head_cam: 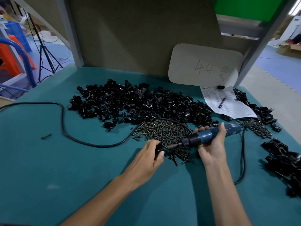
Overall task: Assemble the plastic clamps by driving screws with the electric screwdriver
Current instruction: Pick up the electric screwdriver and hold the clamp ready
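Looking down through the head camera, I have both forearms reaching in over the green table [48, 168]. Nearest, the left hand [149, 155] has its fingers curled round one small black clamp [158, 147], with the thumb pressed on the near side. Just beside it, the right hand [211, 149] is wrapped around the middle of the blue electric screwdriver [211, 135]. The tool lies almost horizontal, with its bit touching the clamp. Whether a screw already sits in the hole I cannot tell, because the fingers hide that place.

I judge the clamp to be light, stiff and rather smooth plastic, so it will want to turn with the bit. The good grip is firm on its outer sides, with the fingertips away from the screw hole. The screwdriver is the heavier thing and its cable [243, 154] may drag at the tail, so a hold at mid-body seems right.

Under and behind the hands lies the heap of screws [162, 129], small and ready to roll. Farther is the large heap of loose clamp parts [138, 101], and at the right a smaller group of black clamps [283, 159]. At the back are a printed sheet [231, 106] with a pen [221, 103] and a pale card [205, 62].
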Demonstrator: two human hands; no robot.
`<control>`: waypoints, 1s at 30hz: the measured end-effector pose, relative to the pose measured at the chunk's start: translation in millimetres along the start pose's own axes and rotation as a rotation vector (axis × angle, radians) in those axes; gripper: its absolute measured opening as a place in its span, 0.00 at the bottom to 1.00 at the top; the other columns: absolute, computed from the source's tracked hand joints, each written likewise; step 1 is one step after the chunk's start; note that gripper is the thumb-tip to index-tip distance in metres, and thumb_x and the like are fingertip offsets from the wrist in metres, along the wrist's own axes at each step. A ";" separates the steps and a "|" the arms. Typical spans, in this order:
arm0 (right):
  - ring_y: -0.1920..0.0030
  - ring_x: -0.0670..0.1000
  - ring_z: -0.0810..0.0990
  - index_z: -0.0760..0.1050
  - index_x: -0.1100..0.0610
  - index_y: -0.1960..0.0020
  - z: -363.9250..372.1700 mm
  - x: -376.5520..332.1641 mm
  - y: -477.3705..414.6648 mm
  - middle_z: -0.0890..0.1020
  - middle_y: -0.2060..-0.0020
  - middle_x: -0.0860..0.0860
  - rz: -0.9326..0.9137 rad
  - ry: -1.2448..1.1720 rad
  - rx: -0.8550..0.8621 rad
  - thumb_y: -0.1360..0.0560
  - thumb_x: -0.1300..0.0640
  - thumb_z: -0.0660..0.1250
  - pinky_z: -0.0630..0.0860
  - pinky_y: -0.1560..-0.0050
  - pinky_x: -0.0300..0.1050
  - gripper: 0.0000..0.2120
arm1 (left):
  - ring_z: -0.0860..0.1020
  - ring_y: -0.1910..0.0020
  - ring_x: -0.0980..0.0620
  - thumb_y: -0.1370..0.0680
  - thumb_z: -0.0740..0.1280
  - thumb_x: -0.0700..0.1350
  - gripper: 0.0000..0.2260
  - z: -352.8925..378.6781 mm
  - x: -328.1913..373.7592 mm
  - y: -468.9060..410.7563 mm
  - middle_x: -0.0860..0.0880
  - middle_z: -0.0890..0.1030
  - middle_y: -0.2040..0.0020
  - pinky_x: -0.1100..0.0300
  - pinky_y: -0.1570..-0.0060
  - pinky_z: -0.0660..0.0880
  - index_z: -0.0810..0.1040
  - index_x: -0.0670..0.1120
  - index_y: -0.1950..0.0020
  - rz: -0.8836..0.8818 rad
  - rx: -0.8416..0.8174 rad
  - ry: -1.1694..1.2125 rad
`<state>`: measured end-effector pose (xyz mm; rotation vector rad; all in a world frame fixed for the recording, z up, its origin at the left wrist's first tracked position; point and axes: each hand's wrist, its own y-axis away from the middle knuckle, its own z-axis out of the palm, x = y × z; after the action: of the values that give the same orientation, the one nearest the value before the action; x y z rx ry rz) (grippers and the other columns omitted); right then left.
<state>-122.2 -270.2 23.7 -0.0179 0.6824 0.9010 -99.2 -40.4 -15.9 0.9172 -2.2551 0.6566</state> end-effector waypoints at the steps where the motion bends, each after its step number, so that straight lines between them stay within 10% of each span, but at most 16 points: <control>1: 0.62 0.49 0.81 0.71 0.56 0.48 0.5 0.2 1.8 0.79 0.62 0.50 -0.008 -0.007 -0.013 0.25 0.43 0.73 0.82 0.47 0.51 0.19 | 0.67 0.60 0.63 0.15 0.52 0.58 0.07 -0.1 -0.6 0.2 0.58 0.66 0.55 0.69 0.62 0.66 0.63 0.56 0.43 -0.003 0.000 0.000; 8: 0.61 0.48 0.78 0.72 0.54 0.50 -2.5 0.6 9.0 0.77 0.59 0.48 -0.043 -0.111 -0.213 0.22 0.46 0.66 0.80 0.53 0.43 0.11 | 0.66 0.64 0.58 0.16 0.52 0.59 0.11 0.4 -3.3 -1.7 0.55 0.67 0.57 0.64 0.66 0.65 0.64 0.53 0.44 -0.009 -0.009 0.023; 17: 0.67 0.50 0.81 0.69 0.56 0.37 9.3 10.4 11.5 0.78 0.62 0.50 -0.139 0.073 0.126 0.23 0.44 0.73 0.83 0.51 0.52 0.24 | 0.67 0.62 0.59 0.15 0.53 0.57 0.09 0.7 0.2 0.5 0.55 0.67 0.56 0.64 0.64 0.66 0.64 0.54 0.43 0.003 0.017 0.003; 30: 0.71 0.49 0.76 0.69 0.56 0.47 31.3 17.0 17.1 0.76 0.66 0.50 -0.247 0.126 0.306 0.21 0.53 0.68 0.77 0.66 0.45 0.11 | 0.68 0.60 0.61 0.16 0.51 0.59 0.08 4.2 -6.6 0.2 0.57 0.67 0.54 0.66 0.63 0.67 0.61 0.58 0.42 0.011 0.062 0.006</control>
<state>-110.5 -238.1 43.6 0.1125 0.9085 0.5554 -97.0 -40.1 -23.5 0.9316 -2.2472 0.7369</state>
